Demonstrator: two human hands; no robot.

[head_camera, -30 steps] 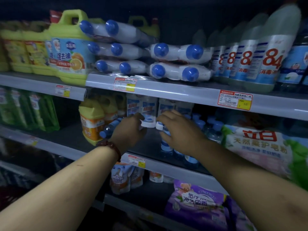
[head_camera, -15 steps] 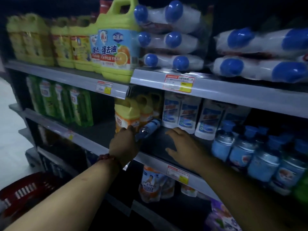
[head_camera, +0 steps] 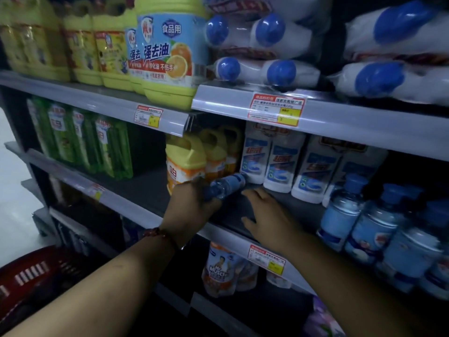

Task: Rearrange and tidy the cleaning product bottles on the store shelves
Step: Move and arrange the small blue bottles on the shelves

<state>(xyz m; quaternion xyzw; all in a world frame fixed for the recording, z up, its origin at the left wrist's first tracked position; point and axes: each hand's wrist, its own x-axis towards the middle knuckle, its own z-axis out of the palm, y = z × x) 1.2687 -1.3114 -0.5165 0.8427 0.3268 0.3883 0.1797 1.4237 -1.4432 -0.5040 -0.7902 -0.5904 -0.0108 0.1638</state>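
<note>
Left hand [head_camera: 192, 205] grips our small blue bottle [head_camera: 224, 187], tilted toward white bottles [head_camera: 267, 159]; right hand [head_camera: 266, 215] lies open on bare middle shelf [head_camera: 145, 188] near its front edge.

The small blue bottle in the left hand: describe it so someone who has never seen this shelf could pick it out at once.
Find the middle shelf, between the orange-yellow jugs and the row of white bottles. There the left hand grips a small blue bottle. Unlike the upright blue bottles further right, it is tipped on its side, one end pointing at the white bottles.
</note>
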